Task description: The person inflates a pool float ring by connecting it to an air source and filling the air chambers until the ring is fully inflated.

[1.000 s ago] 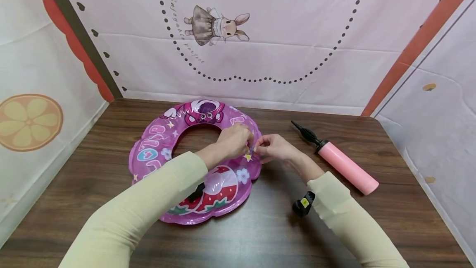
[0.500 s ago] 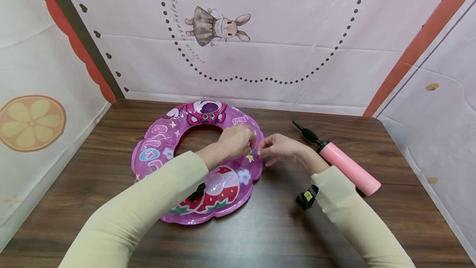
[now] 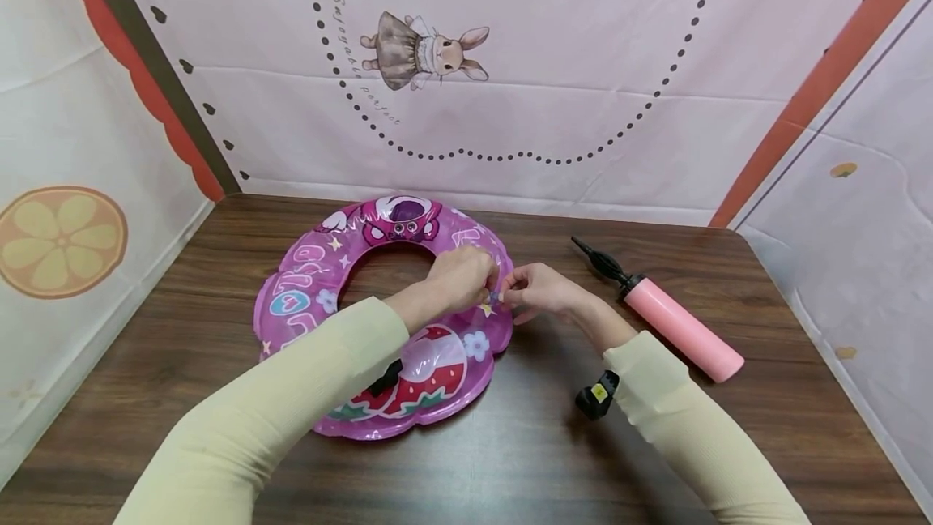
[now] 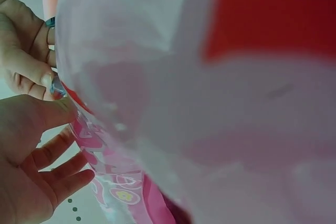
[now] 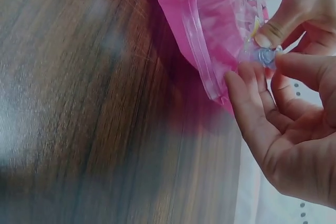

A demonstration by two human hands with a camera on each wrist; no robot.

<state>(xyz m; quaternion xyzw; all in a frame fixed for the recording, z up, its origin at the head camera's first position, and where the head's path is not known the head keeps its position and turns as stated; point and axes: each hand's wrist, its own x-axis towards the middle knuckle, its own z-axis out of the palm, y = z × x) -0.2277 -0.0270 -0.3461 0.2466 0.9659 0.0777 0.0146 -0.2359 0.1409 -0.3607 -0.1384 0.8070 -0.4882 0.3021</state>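
Note:
A pink-purple inflatable swim ring (image 3: 474, 359), puffed up and printed with a bear and strawberries, lies flat on the table. My left hand (image 3: 462, 274) reaches across it and pinches the base of the small clear air valve (image 5: 264, 56) between thumb and finger. From the right, my right hand (image 3: 543, 290) holds the valve's tip, its thumb (image 5: 302, 66) against the clear plastic. Both hands meet at the ring's right side. In the left wrist view the valve (image 4: 58, 86) is partly hidden by fingers, so whether its plug is seated cannot be told.
A hand pump (image 3: 681, 329) with a pink barrel and black nozzle lies on the wooden table (image 3: 510, 460), right of the ring. Printed cloth (image 3: 554, 39) hangs behind and along both sides. A black wrist camera (image 3: 598, 395) sits below my right wrist.
My right hand shifted slightly right and back again, its fingers staying at the valve. The left hand, ring and pump look unmoved apart from a small shift of the whole view.

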